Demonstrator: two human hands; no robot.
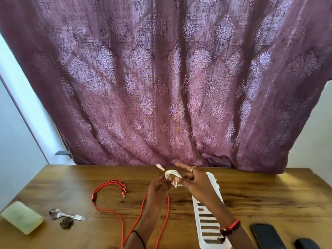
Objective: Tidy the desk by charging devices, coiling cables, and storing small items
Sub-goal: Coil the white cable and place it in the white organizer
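While both hands sit raised over the table (269, 194), I see the white cable (173, 177) coiled between them. Right hand (195, 182) holds the coil with thumb and curled fingers, two fingers straight. Left hand (159, 187) curls against the coil's left side, too blurred to confirm a grip.
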